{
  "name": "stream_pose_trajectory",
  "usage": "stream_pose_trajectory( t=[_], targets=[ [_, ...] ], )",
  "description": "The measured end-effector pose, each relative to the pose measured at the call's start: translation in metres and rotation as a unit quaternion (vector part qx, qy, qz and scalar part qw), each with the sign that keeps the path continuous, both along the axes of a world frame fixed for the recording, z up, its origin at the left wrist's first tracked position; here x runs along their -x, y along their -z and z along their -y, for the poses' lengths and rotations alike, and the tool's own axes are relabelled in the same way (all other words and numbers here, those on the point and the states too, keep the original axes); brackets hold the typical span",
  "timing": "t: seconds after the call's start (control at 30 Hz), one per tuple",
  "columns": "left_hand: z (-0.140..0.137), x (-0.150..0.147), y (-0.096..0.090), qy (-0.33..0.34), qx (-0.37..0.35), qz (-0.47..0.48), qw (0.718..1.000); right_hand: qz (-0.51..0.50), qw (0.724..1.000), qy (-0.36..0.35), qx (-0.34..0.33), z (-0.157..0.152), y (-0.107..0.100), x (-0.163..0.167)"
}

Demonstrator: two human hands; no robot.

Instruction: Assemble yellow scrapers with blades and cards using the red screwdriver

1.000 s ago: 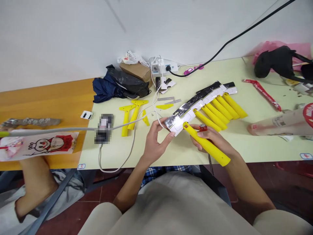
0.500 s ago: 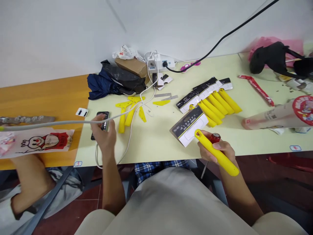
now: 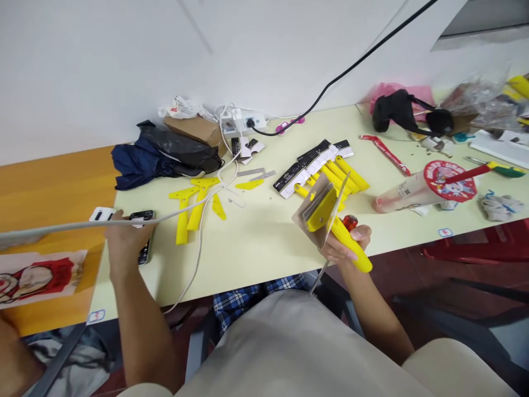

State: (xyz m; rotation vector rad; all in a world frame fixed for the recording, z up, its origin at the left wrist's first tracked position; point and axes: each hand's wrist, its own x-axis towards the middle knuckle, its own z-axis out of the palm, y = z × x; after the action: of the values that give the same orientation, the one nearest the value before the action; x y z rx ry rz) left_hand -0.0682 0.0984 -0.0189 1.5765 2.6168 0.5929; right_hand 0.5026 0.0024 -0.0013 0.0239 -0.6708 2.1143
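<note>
My right hand (image 3: 345, 249) is closed around a yellow scraper (image 3: 350, 242), whose head and grey blade sit in a folded card sleeve (image 3: 306, 216). The same hand also holds a screwdriver with a red handle (image 3: 350, 222), its shaft pointing down toward my lap. My left hand (image 3: 127, 242) reaches down over a dark phone (image 3: 145, 252) on the table, fingers apart, next to a small white object (image 3: 102, 214). Whether it touches either is unclear. Several carded yellow scrapers (image 3: 351, 172) lie in a row beyond my right hand.
Two yellow handles (image 3: 199, 207), loose yellow plates (image 3: 219, 207) and metal blades (image 3: 251, 172) lie mid-table. A white cable crosses them. At the back are a dark blue umbrella (image 3: 142, 167) and a power strip (image 3: 256, 118). A drink cup (image 3: 407, 194) stands on the right.
My left hand has moved left and lower, to the phone and white object. My right hand has turned the scraper so its yellow head shows inside the card. The view has shifted right.
</note>
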Motion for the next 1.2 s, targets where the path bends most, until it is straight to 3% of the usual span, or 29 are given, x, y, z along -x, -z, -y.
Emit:
stream_pose_trajectory(
  t=[0.1,0.27,0.47,0.63,0.73,0.8,0.93,1.07,1.1,1.2],
  targets=[
    [0.0,-0.008,-0.007,-0.057,0.058,0.018,0.996,-0.011,1.0,-0.015,-0.003,-0.004,0.01,0.0],
    [0.003,-0.02,-0.014,-0.061,0.049,0.024,0.997,0.028,0.998,-0.044,0.018,-0.014,0.014,-0.002],
    [0.005,-0.022,-0.01,-0.046,0.015,0.042,0.998,0.112,0.989,-0.049,0.085,-0.035,-0.014,-0.007],
    [0.014,-0.039,-0.011,0.018,-0.001,0.008,1.0,0.215,0.963,-0.078,0.139,-0.049,-0.026,0.0],
    [0.03,-0.08,-0.016,0.076,-0.042,-0.043,0.995,0.255,0.949,-0.09,0.165,-0.045,-0.018,0.007],
    [0.045,-0.119,-0.017,0.139,-0.068,-0.011,0.988,0.268,0.942,-0.101,0.177,-0.035,-0.01,0.011],
    [0.064,-0.202,-0.011,0.203,-0.123,0.066,0.969,0.28,0.933,-0.099,0.202,-0.009,0.002,0.01],
    [0.045,-0.262,-0.005,0.364,-0.01,0.194,0.911,0.28,0.933,-0.086,0.209,0.013,0.004,0.003],
    [0.035,-0.272,-0.005,0.388,0.016,0.21,0.897,0.278,0.934,-0.086,0.206,0.016,0.005,0.001],
    [0.004,-0.294,-0.007,0.41,0.046,0.196,0.89,0.269,0.939,-0.095,0.191,0.021,0.007,-0.004]
  ],
)
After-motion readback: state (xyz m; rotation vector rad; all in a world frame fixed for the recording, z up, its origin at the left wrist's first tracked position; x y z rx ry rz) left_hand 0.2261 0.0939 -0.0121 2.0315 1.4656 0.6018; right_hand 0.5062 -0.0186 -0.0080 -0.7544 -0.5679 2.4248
